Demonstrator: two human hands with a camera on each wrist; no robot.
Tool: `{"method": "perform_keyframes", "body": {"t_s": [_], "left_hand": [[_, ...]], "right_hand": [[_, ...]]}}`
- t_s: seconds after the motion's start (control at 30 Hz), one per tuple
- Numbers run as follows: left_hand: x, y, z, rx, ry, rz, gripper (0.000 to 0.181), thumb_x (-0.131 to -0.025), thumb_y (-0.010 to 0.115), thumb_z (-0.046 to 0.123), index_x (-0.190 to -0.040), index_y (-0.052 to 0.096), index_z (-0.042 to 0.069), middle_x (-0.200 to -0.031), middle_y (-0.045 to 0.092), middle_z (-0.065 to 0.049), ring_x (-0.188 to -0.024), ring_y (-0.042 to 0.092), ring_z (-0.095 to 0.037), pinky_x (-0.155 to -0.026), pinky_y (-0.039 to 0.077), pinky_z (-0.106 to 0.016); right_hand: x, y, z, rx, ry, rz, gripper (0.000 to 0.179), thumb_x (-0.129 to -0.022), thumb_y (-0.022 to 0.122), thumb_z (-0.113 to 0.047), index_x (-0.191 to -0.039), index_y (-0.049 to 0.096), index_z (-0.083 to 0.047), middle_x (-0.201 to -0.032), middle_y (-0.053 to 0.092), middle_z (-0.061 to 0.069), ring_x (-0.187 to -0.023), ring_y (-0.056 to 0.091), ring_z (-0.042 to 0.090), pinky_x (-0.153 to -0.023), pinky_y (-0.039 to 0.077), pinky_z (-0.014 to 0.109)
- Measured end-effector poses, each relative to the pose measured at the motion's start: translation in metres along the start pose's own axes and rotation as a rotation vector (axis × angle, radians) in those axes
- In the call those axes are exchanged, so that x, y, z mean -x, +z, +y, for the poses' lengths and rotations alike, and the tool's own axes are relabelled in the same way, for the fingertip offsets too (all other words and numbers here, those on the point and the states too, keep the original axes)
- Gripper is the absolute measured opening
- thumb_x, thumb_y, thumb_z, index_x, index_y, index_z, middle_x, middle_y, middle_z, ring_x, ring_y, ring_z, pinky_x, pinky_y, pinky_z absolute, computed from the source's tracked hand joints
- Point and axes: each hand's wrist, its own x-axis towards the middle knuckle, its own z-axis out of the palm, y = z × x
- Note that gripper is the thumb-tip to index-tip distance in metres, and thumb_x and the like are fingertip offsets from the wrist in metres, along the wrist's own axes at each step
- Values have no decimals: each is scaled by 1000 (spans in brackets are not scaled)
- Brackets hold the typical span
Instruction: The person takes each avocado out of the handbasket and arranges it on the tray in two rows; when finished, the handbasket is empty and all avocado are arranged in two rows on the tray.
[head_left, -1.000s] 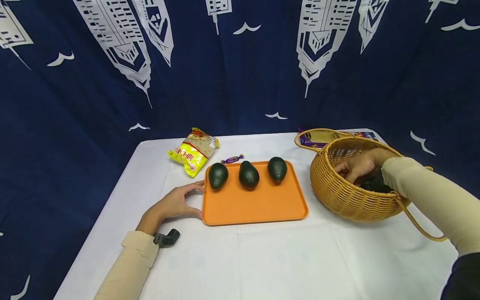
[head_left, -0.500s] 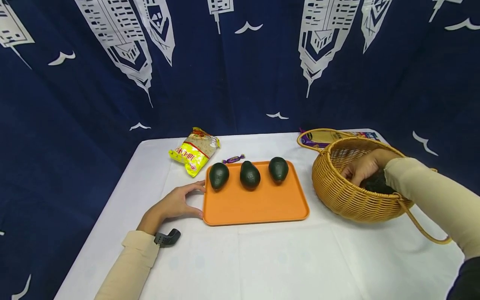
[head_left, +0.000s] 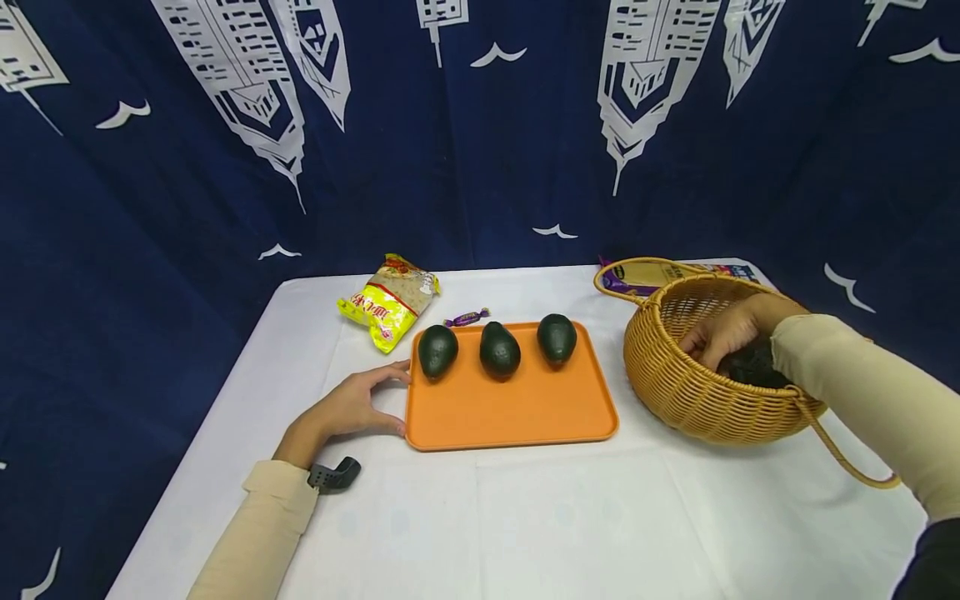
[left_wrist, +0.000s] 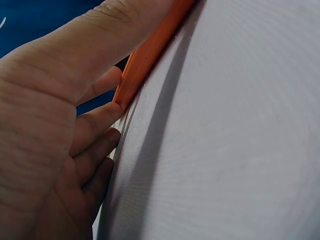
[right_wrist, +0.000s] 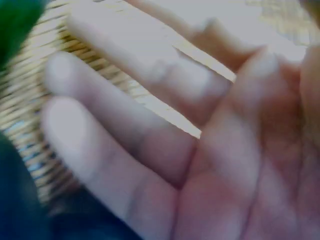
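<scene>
In the head view, three dark green avocados [head_left: 498, 350] sit in a row along the far side of an orange tray [head_left: 510, 417]. My left hand [head_left: 348, 410] touches the tray's left rim with spread fingers and thumb; the left wrist view shows fingertips against the orange edge [left_wrist: 142, 65]. Inside a wicker basket [head_left: 690, 400] at the right is my right hand [head_left: 731, 329], its fingertips partly hidden by the rim. Dark objects [head_left: 753, 367] lie under it. Blurred in the right wrist view, the fingers [right_wrist: 115, 135] extend over the weave, holding nothing, with a green shape [right_wrist: 17, 25] nearby.
Behind the tray lie a yellow snack bag [head_left: 390, 304] and a small purple wrapped candy [head_left: 467, 318]. A purple and gold package [head_left: 637, 275] is partly hidden behind the basket. One basket handle [head_left: 847, 462] droops onto the white tablecloth [head_left: 570, 517].
My right hand has shifted slightly inside the basket, and the basket sits a touch farther right in view. The left hand, tray and avocados keep their places.
</scene>
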Motion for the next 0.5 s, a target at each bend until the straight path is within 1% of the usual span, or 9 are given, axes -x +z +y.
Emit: {"method": "perform_keyframes", "body": {"t_s": [0.07, 0.13, 0.2, 0.27, 0.33, 0.37, 0.43, 0.5], "left_hand": [[0, 0, -1, -2, 0, 2, 75, -61, 95, 49, -124, 64, 23, -157, 42, 0, -146, 34, -28, -119, 27, -53], [0, 0, -1, -5, -1, 4, 76, -60, 95, 50, -125, 64, 24, -157, 42, 2, -147, 34, -27, -119, 27, -52], [0, -1, -1, -7, 4, 6, 77, -60, 95, 50, -125, 64, 24, -157, 42, 2, -146, 34, -27, -119, 28, -52], [0, -1, -2, -9, 3, 6, 77, -60, 95, 51, -125, 64, 24, -157, 42, 2, -147, 34, -26, -119, 28, -52], [1, -2, -2, -14, 3, 7, 78, -60, 95, 52, -126, 63, 24, -157, 42, 3, -146, 34, -27, -119, 28, -52], [1, -2, -2, -18, 3, 9, 78, -60, 95, 53, -126, 63, 24, -157, 42, 3, -146, 34, -27, -119, 28, -52], [2, -4, -2, -25, 0, 12, 78, -59, 95, 53, -125, 63, 25, -157, 42, 3, -146, 34, -27, -119, 28, -52], [2, -5, -2, -29, 0, 14, 79, -59, 95, 53, -125, 63, 24, -157, 42, 3, -146, 34, -26, -119, 28, -52]], "right_hand": [[8, -2, -4, -13, -20, 87, 27, -91, 67, -7, -118, 66, -3, -106, 70, 5, -91, 63, 13, -82, 56, 26], [20, -5, -9, -19, -36, 186, 34, -92, 67, -6, -125, 61, 1, -117, 67, 11, -101, 62, 18, -89, 56, 31], [36, -8, -14, 15, -9, 306, 43, -93, 69, -9, -132, 55, 5, -125, 62, 15, -108, 60, 23, -92, 55, 35], [50, -10, -17, 76, 6, 381, 49, -94, 70, -10, -136, 50, 7, -131, 58, 18, -113, 57, 27, -91, 55, 36], [61, -10, -19, 168, 35, 425, 52, -94, 71, -12, -137, 48, 8, -133, 56, 20, -116, 57, 31, -90, 56, 36], [65, -10, -20, 208, 48, 433, 51, -94, 71, -11, -136, 48, 9, -133, 56, 22, -117, 57, 34, -90, 57, 38], [70, -8, -21, 269, 72, 442, 48, -94, 70, -7, -133, 49, 10, -132, 56, 27, -120, 55, 42, -93, 56, 43], [72, -6, -20, 338, 98, 453, 44, -92, 71, -5, -129, 51, 10, -128, 59, 27, -119, 56, 44, -93, 56, 47]]}}
